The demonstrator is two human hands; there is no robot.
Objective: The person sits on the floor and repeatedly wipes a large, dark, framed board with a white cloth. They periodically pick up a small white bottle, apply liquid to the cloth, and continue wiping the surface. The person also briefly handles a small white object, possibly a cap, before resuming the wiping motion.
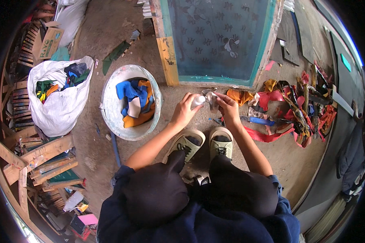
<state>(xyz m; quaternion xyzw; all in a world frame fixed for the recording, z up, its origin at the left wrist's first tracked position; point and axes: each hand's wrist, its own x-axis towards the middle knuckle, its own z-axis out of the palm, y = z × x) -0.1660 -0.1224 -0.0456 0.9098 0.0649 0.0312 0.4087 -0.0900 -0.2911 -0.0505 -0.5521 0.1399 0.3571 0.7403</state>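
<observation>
Near the middle, just above my shoes, my left hand [184, 110] is closed around a small white bottle [198, 100] with a rounded end. Close beside it, my right hand [228, 108] pinches a crumpled greyish scrap [212, 103]; whether it is cloth or plastic I cannot tell. The bottle and the scrap are almost touching. Beyond both hands stands a large screen-printing frame [219, 40] with teal edges and small dark figures on its mesh, its lower edge on the floor.
A white bucket [106, 117] of blue and orange cloths stands at left, past it a white sack [54, 115] of cloth scraps. Wooden frames [48, 154] pile along the left side. Coloured rags [271, 97] and a blue-handled tool [261, 121] lie on the floor at right.
</observation>
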